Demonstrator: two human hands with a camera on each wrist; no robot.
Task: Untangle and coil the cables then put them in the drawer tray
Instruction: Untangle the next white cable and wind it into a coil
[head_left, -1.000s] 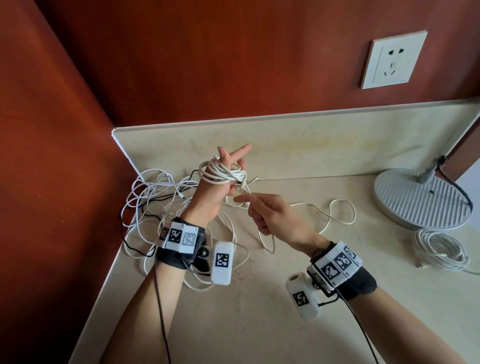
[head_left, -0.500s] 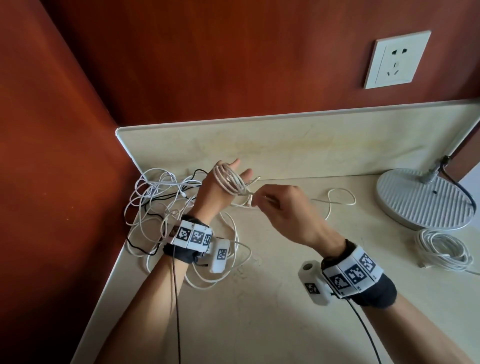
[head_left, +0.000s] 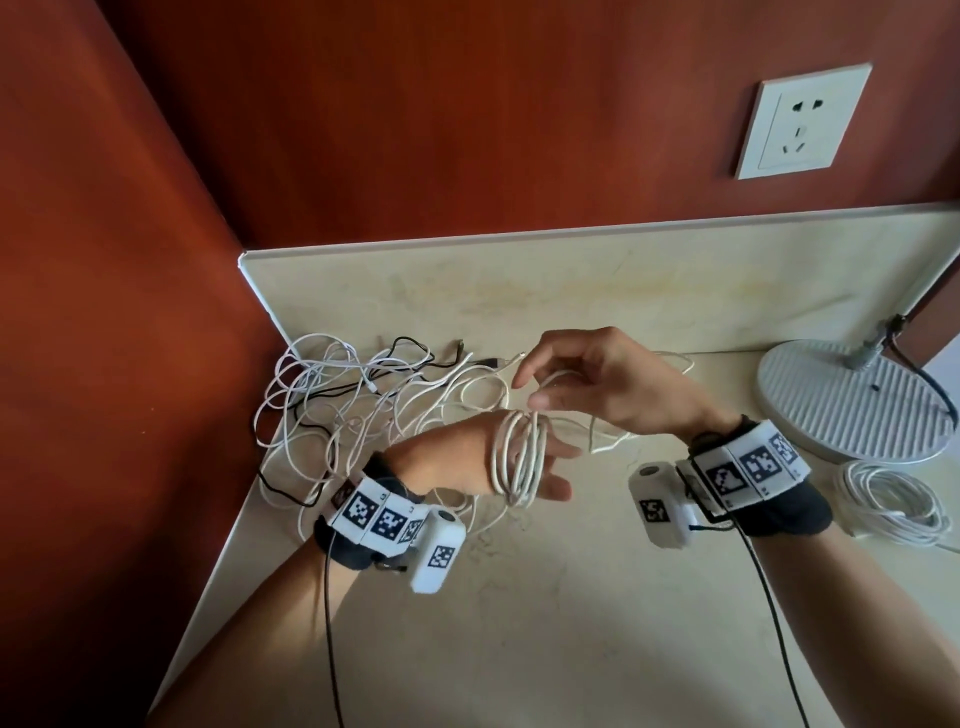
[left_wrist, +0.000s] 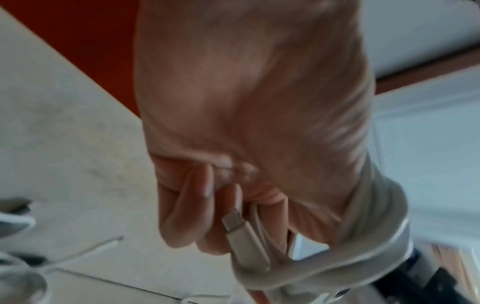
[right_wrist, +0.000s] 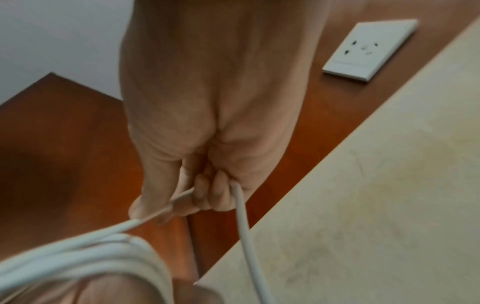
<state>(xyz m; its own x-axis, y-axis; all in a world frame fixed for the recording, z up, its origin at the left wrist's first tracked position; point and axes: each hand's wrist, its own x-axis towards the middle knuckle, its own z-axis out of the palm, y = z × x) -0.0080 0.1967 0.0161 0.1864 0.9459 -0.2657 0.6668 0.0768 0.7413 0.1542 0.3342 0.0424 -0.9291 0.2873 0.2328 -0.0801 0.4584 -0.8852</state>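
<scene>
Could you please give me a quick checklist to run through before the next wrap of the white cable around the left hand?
1. Coil sits snug round the left hand: ok.
2. Connector tucked under the left fingers: ok.
3. Right hand grips the cable: ok.
4. Feeding strand free of the pile: cannot tell.
5. Black cable untangled from the white ones: not ok.
6. Drawer tray in reach: cannot tell, not in view.
</scene>
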